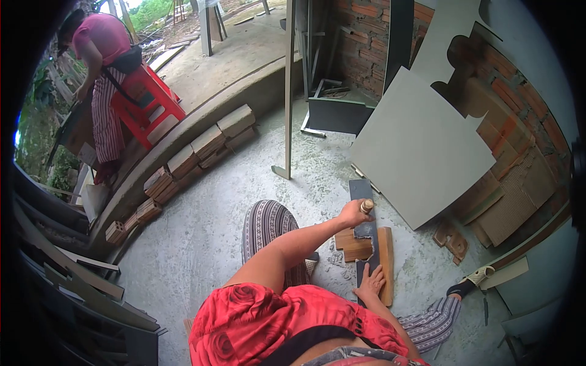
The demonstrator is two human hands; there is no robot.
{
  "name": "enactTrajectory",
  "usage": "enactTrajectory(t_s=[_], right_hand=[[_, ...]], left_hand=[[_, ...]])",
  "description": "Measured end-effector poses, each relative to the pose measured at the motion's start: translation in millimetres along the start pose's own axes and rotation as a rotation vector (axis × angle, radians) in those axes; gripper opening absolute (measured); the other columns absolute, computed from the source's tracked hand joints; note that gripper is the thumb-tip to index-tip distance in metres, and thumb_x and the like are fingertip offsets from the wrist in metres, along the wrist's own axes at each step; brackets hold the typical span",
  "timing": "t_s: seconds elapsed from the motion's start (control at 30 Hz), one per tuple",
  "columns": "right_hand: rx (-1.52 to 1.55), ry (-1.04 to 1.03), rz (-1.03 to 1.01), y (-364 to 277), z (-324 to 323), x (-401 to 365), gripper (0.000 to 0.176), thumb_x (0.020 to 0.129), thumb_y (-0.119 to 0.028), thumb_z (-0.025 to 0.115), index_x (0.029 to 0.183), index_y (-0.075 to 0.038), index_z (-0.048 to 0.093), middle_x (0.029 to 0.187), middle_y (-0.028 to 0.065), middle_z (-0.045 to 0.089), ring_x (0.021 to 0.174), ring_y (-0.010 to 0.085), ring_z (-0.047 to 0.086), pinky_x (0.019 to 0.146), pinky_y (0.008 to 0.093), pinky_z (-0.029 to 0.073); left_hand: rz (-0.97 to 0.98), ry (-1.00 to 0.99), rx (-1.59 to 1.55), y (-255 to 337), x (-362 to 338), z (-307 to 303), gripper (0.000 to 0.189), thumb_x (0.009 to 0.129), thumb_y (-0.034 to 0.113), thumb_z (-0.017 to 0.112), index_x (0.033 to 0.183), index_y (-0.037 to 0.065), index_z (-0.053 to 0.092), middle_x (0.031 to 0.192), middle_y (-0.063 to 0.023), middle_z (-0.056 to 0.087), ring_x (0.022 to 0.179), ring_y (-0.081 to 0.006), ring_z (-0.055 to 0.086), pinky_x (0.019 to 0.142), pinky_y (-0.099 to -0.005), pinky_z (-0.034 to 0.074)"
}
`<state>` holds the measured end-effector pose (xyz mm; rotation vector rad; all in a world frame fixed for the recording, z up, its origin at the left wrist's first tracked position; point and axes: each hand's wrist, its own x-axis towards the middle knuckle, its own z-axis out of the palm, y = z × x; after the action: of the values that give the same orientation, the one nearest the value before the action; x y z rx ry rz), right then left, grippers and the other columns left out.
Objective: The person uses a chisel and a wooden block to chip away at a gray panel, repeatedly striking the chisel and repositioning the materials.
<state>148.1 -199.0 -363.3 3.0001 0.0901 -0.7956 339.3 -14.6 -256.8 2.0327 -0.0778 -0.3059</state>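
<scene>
My left hand (352, 214) is closed round the light, round handle (366, 206) of a tool, seen end-on; its working end is hidden. Under it runs a long dark grey strip of board (364, 230) with a ragged, chipped edge. My right hand (371, 282) lies with fingers spread on the lower part of this strip, pressing it flat. Wooden blocks (354, 247) lie beneath the strip, and a longer wooden plank (386, 268) shows along its right side. Pale broken crumbs are scattered on the floor around them.
A large grey panel (421, 149) leans at the right near cardboard (519, 183). A metal post (289, 91) stands ahead. Bricks (204, 143) line the raised kerb at left. A scalloped wooden offcut (452, 242) lies at right. Another person (107, 43) bends beside a red stool (146, 107).
</scene>
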Motion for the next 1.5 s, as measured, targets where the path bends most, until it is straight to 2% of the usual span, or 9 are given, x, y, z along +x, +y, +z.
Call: enactTrajectory(t_s=[0.33,0.53,0.87,0.93,1.03,1.17,1.23,1.27,1.5], right_hand=[[0.118,-0.094,0.082,6.7,-8.9,4.0,0.121,0.054,-0.048,0.081,0.143,-0.025,0.003,0.144,0.0307,0.004,0.13,0.0438,0.02,0.102,0.0544,0.022],[0.2,-0.124,0.11,6.1,-11.6,7.3,0.124,0.052,-0.038,0.084,0.143,-0.026,0.001,0.142,0.0292,0.009,0.127,0.0428,0.026,0.098,0.0484,0.035],[0.17,-0.109,0.029,11.7,-15.2,-2.2,0.121,0.052,-0.041,0.084,0.143,-0.023,0.006,0.137,0.0293,0.018,0.121,0.0447,0.032,0.098,0.0473,0.035],[0.372,-0.068,-0.007,23.5,-14.2,6.9,0.104,0.061,-0.041,0.078,0.141,-0.021,0.015,0.132,0.0252,0.03,0.117,0.041,0.039,0.093,0.0453,0.039],[0.475,0.474,0.016,53.4,10.0,30.9,0.087,0.067,-0.034,0.073,0.137,-0.014,0.026,0.114,0.019,0.045,0.109,0.0374,0.045,0.092,0.0453,0.039],[0.465,0.387,0.347,83.3,-13.5,17.5,0.083,0.064,-0.028,0.076,0.132,-0.013,0.03,0.116,0.0182,0.043,0.107,0.0374,0.044,0.091,0.0445,0.039],[0.439,0.218,0.431,96.0,2.8,13.5,0.085,0.064,-0.028,0.076,0.133,-0.014,0.028,0.12,0.0181,0.041,0.113,0.0375,0.041,0.094,0.0435,0.038],[0.463,0.104,0.473,99.5,11.6,12.5,0.086,0.064,-0.028,0.076,0.133,-0.015,0.026,0.123,0.0179,0.04,0.116,0.0375,0.039,0.095,0.0439,0.037],[0.431,0.002,0.517,97.1,28.2,12.5,0.085,0.067,-0.024,0.073,0.135,-0.019,0.023,0.127,0.0141,0.039,0.121,0.0357,0.036,0.097,0.0465,0.036]], left_hand=[[-0.022,-0.028,-0.015,1.8,3.2,-0.3,0.046,0.063,0.026,0.079,0.097,0.004,0.058,0.089,-0.0091,0.064,0.083,-0.0208,0.06,0.078,-0.0328,0.047],[-0.009,-0.026,-0.041,-0.8,4.1,-0.4,0.049,0.061,0.026,0.079,0.101,0.006,0.059,0.09,-0.0104,0.065,0.084,-0.0238,0.061,0.077,-0.0334,0.047],[0.014,-0.022,-0.021,-2.4,5.4,1.9,0.05,0.06,0.029,0.079,0.1,0.006,0.06,0.088,-0.0138,0.066,0.085,-0.029,0.063,0.077,-0.0354,0.048],[0.015,-0.024,-0.009,-3.0,7.9,3.4,0.05,0.06,0.03,0.079,0.098,0.005,0.06,0.087,-0.0134,0.065,0.083,-0.0289,0.063,0.077,-0.0354,0.048],[0.017,-0.017,-0.036,-0.2,8.1,4.6,0.048,0.06,0.03,0.08,0.096,0.005,0.06,0.085,-0.0127,0.065,0.08,-0.028,0.062,0.076,-0.0349,0.048],[0.056,0.005,-0.068,-7.8,17.2,12.7,0.046,0.061,0.027,0.08,0.094,0.003,0.06,0.08,-0.0106,0.065,0.076,-0.0221,0.062,0.072,-0.0339,0.049],[0.058,0.006,-0.145,-6.7,16.2,16.2,0.037,0.063,0.021,0.08,0.085,0.002,0.057,0.072,-0.006,0.063,0.064,-0.015,0.058,0.062,-0.0314,0.048],[-0.003,-0.067,-0.149,4.1,13.0,11.7,0.034,0.066,0.021,0.079,0.084,0.002,0.058,0.074,-0.0032,0.06,0.069,-0.0111,0.055,0.065,-0.028,0.047],[0.014,-0.068,-0.107,-5.6,18.8,32.9,0.033,0.068,0.021,0.078,0.083,0.003,0.056,0.073,-0.0026,0.06,0.069,-0.0099,0.056,0.062,-0.026,0.048]])
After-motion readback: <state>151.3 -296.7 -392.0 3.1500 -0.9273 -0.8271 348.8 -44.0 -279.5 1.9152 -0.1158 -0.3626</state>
